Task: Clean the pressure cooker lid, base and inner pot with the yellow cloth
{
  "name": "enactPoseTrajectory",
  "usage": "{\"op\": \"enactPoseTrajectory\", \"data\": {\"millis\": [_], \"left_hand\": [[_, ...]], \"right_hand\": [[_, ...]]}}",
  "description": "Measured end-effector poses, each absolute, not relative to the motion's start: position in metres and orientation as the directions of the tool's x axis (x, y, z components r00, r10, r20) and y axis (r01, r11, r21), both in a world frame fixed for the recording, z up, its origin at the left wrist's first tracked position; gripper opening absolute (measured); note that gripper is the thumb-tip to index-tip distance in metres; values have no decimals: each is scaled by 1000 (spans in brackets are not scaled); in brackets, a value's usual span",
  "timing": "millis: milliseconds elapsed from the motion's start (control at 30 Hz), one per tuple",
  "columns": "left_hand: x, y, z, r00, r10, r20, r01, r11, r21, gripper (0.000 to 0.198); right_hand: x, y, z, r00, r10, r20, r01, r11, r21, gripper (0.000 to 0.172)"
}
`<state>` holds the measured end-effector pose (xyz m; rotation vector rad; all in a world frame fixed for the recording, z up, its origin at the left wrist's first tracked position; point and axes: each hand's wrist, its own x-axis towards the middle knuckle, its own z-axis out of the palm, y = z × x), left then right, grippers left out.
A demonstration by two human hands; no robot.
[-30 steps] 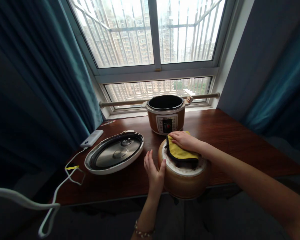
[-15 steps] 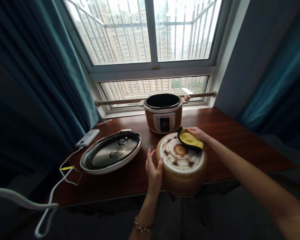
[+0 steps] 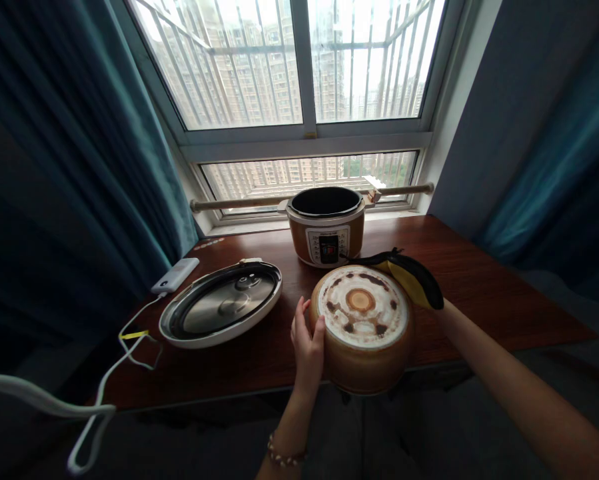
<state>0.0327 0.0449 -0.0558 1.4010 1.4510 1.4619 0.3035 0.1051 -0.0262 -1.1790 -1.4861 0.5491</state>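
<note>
A brown pot (image 3: 364, 373) is turned upside down at the table's front edge, its round whitish base facing up with dark brown stains and a tan ring in the centre. My left hand (image 3: 309, 340) grips its left side, thumb near the base rim. At the pot's upper right side is a yellow and black cloth (image 3: 414, 280), which drapes over my right hand and hides its fingers; only the wrist and forearm show. Just behind stands a brown and white electric cooker (image 3: 302, 237), lidless, with a dark interior and a front control panel.
Left of the pot lies an oval lid (image 3: 219, 307), its metal inside facing up. A white power strip (image 3: 175, 275) with a white cable (image 3: 110, 380) is at the table's left edge. Behind the wooden table (image 3: 479, 287) are a barred window and a horizontal rail (image 3: 244, 203).
My right hand has moved with the cloth from the pot's base to its upper right side, and the cloth now covers the hand. My left hand and the pot have stayed put.
</note>
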Motion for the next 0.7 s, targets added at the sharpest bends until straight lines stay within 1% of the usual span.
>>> {"op": "enactPoseTrajectory", "data": {"millis": [33,67,133,200,267,400,467,567,700], "left_hand": [[33,45,-56,-231,942,243,233,-189,954,55],[33,45,-56,-234,940,248,234,-193,953,54],[33,45,-57,-235,938,255,234,-200,951,54],[32,45,-58,-234,937,261,231,-207,951,53],[32,46,-59,-235,936,262,227,-210,951,52],[33,46,-60,-228,941,251,219,-201,955,52],[33,47,-61,-223,943,245,213,-198,957,52],[32,48,-62,-219,944,247,206,-202,957,50],[31,50,-64,-234,938,256,206,-210,956,47]], "right_hand": [[301,102,-17,35,913,406,312,376,-873,51],[298,97,-10,-20,932,363,291,353,-889,51],[291,81,-1,-45,940,338,342,332,-879,46],[282,59,-3,-27,920,391,441,362,-821,38],[270,35,-13,23,868,496,546,405,-734,32],[243,-5,-37,189,738,648,662,392,-639,33],[228,-18,-43,220,680,699,713,377,-591,35],[205,-28,-45,179,641,746,788,361,-499,35],[173,-35,-41,30,621,784,862,381,-334,35]]}}
